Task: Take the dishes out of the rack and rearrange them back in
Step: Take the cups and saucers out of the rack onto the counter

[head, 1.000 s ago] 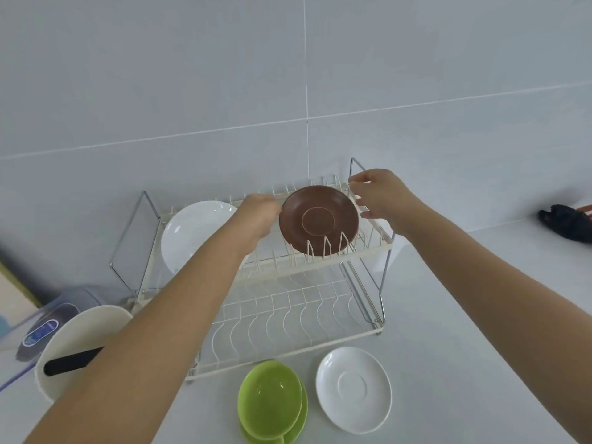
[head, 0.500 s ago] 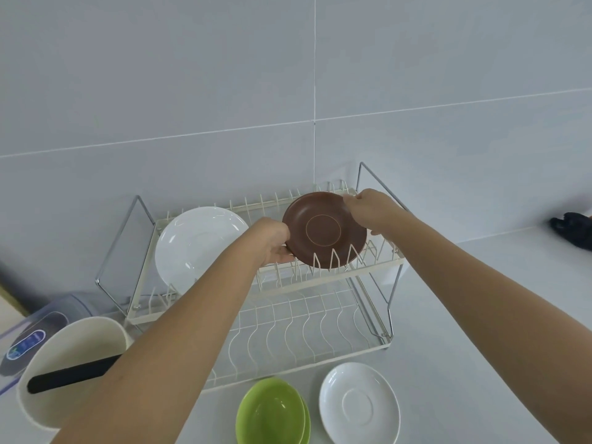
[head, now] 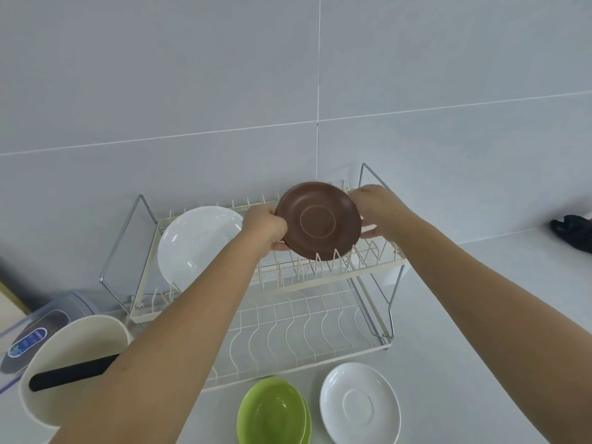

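The brown saucer [head: 320, 221] stands on edge in the right part of the upper tier of the dish rack [head: 272, 283], its lower rim down between the wire prongs; the left hand [head: 264, 227] grasps its left rim with curled fingers, and the right hand [head: 373, 208] grasps its right rim, the thumb on the near face; so both hands are closed on the same saucer, neither is released. I cannot tell from this view alone whether the saucer is going out of the rack or coming back into it; the rim is not clear of the prongs.

As for the progress, I judge that the task is somewhere in the middle; one large white plate [head: 198, 245] stands upright in the left part of the upper tier, just left of the left hand, and the lower tier shows only bare wires where it is visible; part of it is hidden behind the left forearm. On the tabletop [head: 448, 363], near the front of the rack, lie the green bowls [head: 272, 411], stacked one in the other, and just to their right a white saucer [head: 360, 402], flat and apart from the rack; these dishes are out and, in my judgement, have yet to be put back in; the brown saucer must also be settled or lifted free.

At the near left stands a cream pot [head: 73, 357] with a black handle [head: 73, 373] across its mouth.
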